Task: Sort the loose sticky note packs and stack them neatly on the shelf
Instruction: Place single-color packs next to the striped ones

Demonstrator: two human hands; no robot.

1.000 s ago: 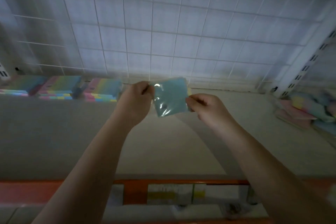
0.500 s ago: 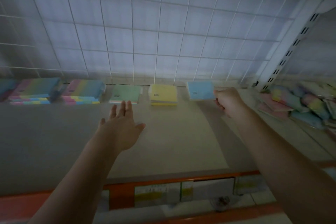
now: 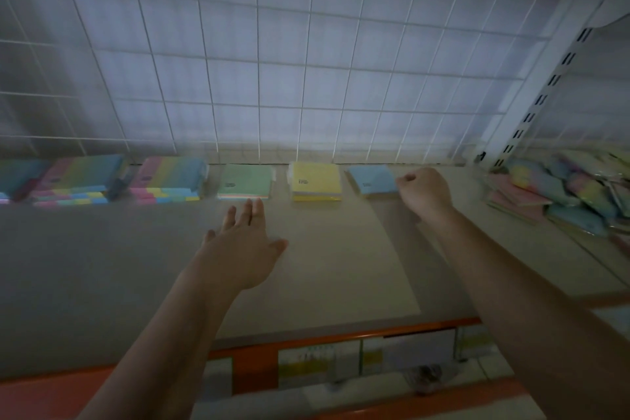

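The right hand [image 3: 422,193], fingers curled, touches the flat square blue sticky note pack [image 3: 373,179] at the shelf [image 3: 324,266] rear; grip unclear. The left hand [image 3: 243,249] hovers flat-fingered, empty, farther off.

green pack [image 3: 246,183]: pale mint top, small dark print, pinkish-white edge below
yellow pack [image 3: 315,181]: pale yellow top, small dark print, brighter yellow edge
blue pack [image 3: 372,179]: light blue top, small dark print
striped packs [image 3: 168,181]: bands of pink, yellow, green, blue
loose pile [image 3: 559,194]: pink, blue, yellow and green mixed, glossy wrap
shelf [image 3: 102,266]: dull beige-grey
shelf edge [image 3: 259,346]: orange, with white and yellow labels
grid [image 3: 306,61]: white wire squares over pale blue-grey
upright [image 3: 545,89]: white, row of dark slots
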